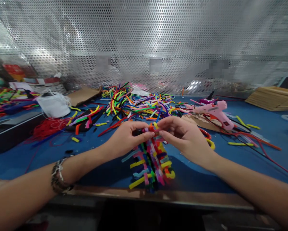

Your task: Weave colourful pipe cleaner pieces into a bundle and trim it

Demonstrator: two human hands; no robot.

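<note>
Between my two hands hangs a woven piece of many-coloured pipe cleaners [155,160], with short yellow, blue and orange ends sticking out at both sides. My left hand [131,136] pinches its top edge between thumb and fingers. At the same edge, my right hand [182,134] has its thumb and forefinger closed on a pink and yellow pipe cleaner end. The lower part of the weave dangles over the table's front area. My fingers partly hide the top of the weave.
A tangled heap of pipe cleaners [139,104] lies behind my hands. To the right rests a pink glue gun [217,112] on cardboard, its cord nearby. Wooden boards [275,98] stand far right. Left are a white face mask [53,104], red string [49,130] and a dark box [14,131].
</note>
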